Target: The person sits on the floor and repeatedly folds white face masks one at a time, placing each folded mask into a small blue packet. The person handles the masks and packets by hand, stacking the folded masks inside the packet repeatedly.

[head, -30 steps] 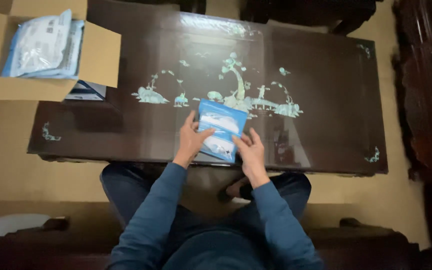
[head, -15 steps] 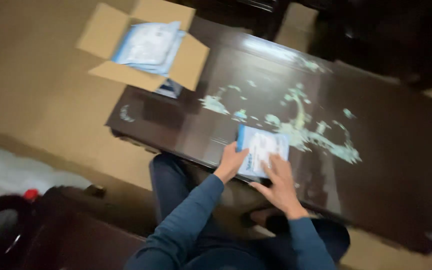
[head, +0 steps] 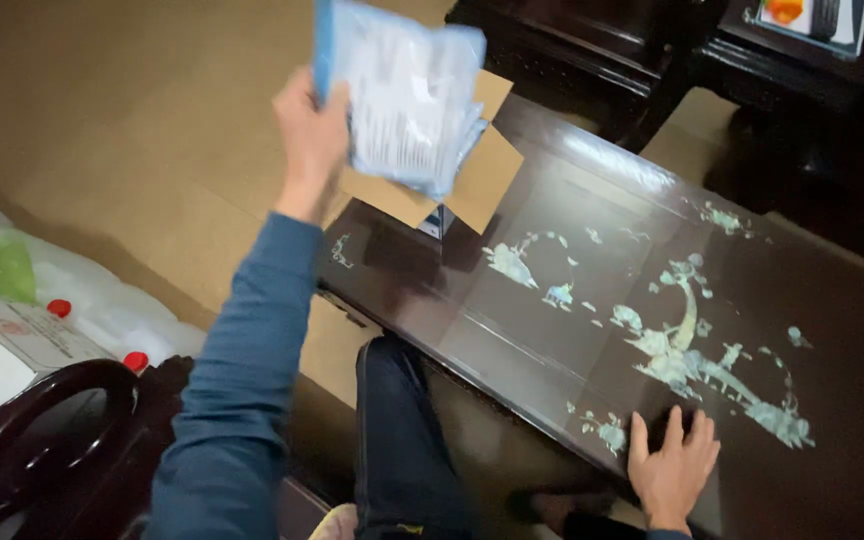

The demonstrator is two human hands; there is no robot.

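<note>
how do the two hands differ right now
The left hand is raised high above the cardboard box, gripping a blue and white packet; the right hand holds nothing. The left is closed around the packet; the right lies flat, fingers spread, on the dark inlaid table. Both are bare.

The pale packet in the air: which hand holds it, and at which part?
The left hand grips the plastic packet by its left edge. The right hand lies flat on the table.

Dark inlaid table point(head: 592, 300): broad top left unobstructed between the cardboard box point(head: 472, 185) at the far left corner and the right hand point(head: 670, 470) laid flat at the near edge. Left-side passage narrowed by a dark chair arm point(head: 47, 420). Far side bounded by dark furniture point(head: 592, 50).
</note>
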